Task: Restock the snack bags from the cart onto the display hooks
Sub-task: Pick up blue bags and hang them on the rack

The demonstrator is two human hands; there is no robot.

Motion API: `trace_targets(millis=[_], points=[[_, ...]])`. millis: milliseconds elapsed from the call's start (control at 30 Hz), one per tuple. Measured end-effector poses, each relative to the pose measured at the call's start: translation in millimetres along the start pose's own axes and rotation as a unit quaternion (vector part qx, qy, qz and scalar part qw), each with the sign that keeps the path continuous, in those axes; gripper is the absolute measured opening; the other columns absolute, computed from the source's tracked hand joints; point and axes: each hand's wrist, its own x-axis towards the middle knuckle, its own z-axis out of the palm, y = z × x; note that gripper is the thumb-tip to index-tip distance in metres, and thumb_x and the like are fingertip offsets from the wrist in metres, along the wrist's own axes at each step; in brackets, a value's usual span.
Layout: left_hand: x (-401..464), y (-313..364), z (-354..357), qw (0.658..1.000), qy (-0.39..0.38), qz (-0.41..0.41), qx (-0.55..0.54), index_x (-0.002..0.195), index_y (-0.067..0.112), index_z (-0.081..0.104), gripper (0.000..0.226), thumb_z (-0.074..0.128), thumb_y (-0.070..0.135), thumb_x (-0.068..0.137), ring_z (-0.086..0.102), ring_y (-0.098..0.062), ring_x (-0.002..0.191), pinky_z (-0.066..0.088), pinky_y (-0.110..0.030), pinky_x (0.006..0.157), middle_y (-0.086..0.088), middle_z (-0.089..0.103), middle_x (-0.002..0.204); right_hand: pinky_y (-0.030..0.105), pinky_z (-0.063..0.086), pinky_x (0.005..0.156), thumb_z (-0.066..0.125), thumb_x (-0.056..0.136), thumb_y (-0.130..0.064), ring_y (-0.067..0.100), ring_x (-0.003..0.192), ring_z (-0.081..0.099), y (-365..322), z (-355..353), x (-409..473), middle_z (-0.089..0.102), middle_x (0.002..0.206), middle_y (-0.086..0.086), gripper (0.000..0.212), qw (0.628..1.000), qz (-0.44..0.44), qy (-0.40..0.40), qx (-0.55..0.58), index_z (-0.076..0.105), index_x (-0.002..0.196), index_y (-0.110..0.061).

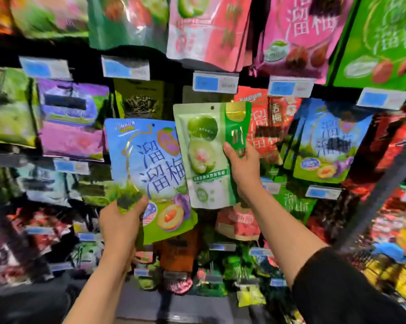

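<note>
Head view shows two glossy, flat plastic pouches held upright before the display wall, long axes running six to twelve o'clock, punched hang holes at twelve. At seven o'clock of centre the left hand [120, 220] pinches the lower left corner of the blue bag [148, 169], tilted slightly. At three o'clock of it, overlapping its edge, the green bag [208, 157] is gripped by the right hand [243, 164] at its right edge. Blurred hanging packets [323, 141] and price tags [215, 82] surround them.

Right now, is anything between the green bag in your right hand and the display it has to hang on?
Nothing visible. The right hand holds the green bag up before a dark gap in the display; its hook isn't discernible. The blue bag, in the left hand, sits beside it, slightly behind.
</note>
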Motion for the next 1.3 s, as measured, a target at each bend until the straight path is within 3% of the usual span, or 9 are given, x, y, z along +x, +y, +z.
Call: trace_targets(millis=[167,333,500,600,700,767,900,1133,1300], points=[[8,3,-8,0.998,0.050,-0.025,-0.012,0.071,0.029,0.071,0.014,0.082,0.036,0.066,0.065,-0.018,0.079,0.054,-0.055,0.082,-0.001,0.072,0.082,0.047,0.050,0.097,0.065,0.090,-0.021,0.025,0.111,0.062,-3,19,26,0.065,0.120,0.009,0.019,0.998,0.037,0.012,0.040,0.063,0.108,-0.016],[10,6,-11,0.998,0.062,-0.017,-0.023,0.075,0.029,0.066,0.019,0.079,0.016,0.077,0.062,-0.016,0.076,0.054,-0.050,0.085,0.002,0.068,0.078,0.045,0.052,0.090,0.063,0.092,-0.015,0.018,0.090,0.062,-3,27,32,0.066,0.092,-0.002,0.008,0.999,0.038,0.004,0.036,0.061,0.094,-0.022],[10,3,-14,0.997,0.070,0.015,-0.016,0.073,0.030,0.064,0.023,0.078,0.013,0.078,0.059,-0.013,0.072,0.050,-0.039,0.078,-0.006,0.070,0.084,0.041,0.051,0.088,0.063,0.092,-0.016,0.013,0.086,0.061,6,30,31,0.065,0.089,-0.005,0.015,0.999,0.023,0.012,0.031,0.059,0.088,-0.030],[12,-1,-12,0.998,0.058,0.009,-0.027,0.075,0.030,0.066,0.021,0.078,0.013,0.078,0.065,-0.018,0.079,0.053,-0.043,0.080,0.002,0.069,0.082,0.036,0.052,0.089,0.062,0.093,-0.017,0.011,0.092,0.062,3,32,35,0.066,0.099,-0.004,0.009,0.999,0.010,0.020,0.037,0.060,0.101,-0.022],[14,-5,-12,0.998,0.054,-0.008,-0.021,0.074,0.031,0.068,0.019,0.079,0.016,0.077,0.068,-0.024,0.085,0.054,-0.051,0.084,0.002,0.070,0.083,0.042,0.047,0.101,0.064,0.089,-0.032,0.019,0.115,0.056,1,37,44,0.062,0.120,0.003,0.021,0.999,0.011,0.034,0.037,0.058,0.108,-0.024],[14,-8,-12,0.998,0.054,-0.016,-0.024,0.074,0.029,0.069,0.016,0.080,0.017,0.076,0.069,-0.026,0.085,0.054,-0.054,0.084,-0.001,0.072,0.084,0.040,0.046,0.100,0.064,0.090,-0.028,0.018,0.112,0.057,2,39,48,0.063,0.116,-0.001,0.019,0.998,0.026,0.049,0.040,0.058,0.108,-0.022],[11,-9,-13,0.998,0.041,-0.023,-0.029,0.078,0.024,0.068,0.013,0.079,0.017,0.077,0.069,-0.028,0.085,0.054,-0.056,0.084,-0.003,0.072,0.084,0.041,0.047,0.101,0.063,0.092,-0.021,0.019,0.114,0.059,10,38,50,0.062,0.123,0.004,0.041,0.995,0.047,0.068,0.051,0.054,0.130,-0.008],[6,-12,-16,0.999,0.029,-0.033,-0.031,0.084,0.021,0.070,0.016,0.082,0.023,0.074,0.070,-0.030,0.087,0.052,-0.060,0.084,-0.007,0.073,0.088,0.042,0.049,0.097,0.062,0.092,-0.025,0.022,0.110,0.060,15,45,66,0.063,0.120,0.003,0.039,0.994,0.065,0.081,-0.027,0.056,0.129,-0.012],[5,-13,-21,0.999,0.019,-0.036,-0.030,0.088,0.020,0.072,0.030,0.083,0.036,0.065,0.071,-0.029,0.087,0.053,-0.059,0.083,-0.005,0.075,0.089,0.038,0.042,0.091,0.051,0.098,-0.032,0.032,0.114,0.054,40,52,83,0.061,0.121,0.010,0.033,0.978,0.095,0.066,-0.175,0.055,0.123,-0.012]])
